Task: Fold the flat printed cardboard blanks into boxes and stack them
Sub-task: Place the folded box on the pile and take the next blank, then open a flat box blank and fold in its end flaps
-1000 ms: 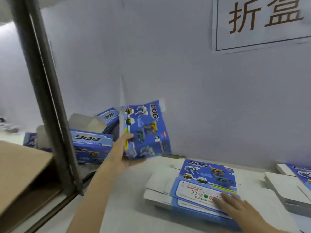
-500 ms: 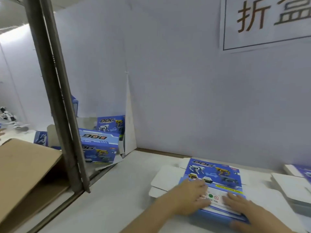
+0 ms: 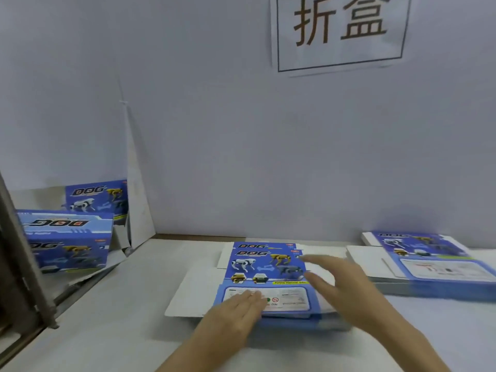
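Observation:
A stack of flat blue printed "DOG" blanks (image 3: 264,267) lies on the white table in front of me. My left hand (image 3: 236,311) rests flat on the near left part of the top blank, fingers straight. Over the stack's right side my right hand (image 3: 338,285) is spread with straight fingers, blurred; whether it touches the blank I cannot tell. A second stack of blanks (image 3: 429,261) lies at the right. Folded boxes (image 3: 68,240) are piled at the left, another folded box (image 3: 98,197) standing behind them.
A white wall with a paper sign (image 3: 341,30) closes off the back of the table. A dark metal post (image 3: 18,267) stands at the left edge. A white partition sheet (image 3: 137,189) leans beside the folded boxes.
My left hand put the folded box on the left pile, then came down onto the stack of blanks. My right hand moved from the near edge of the stack toward its right side.

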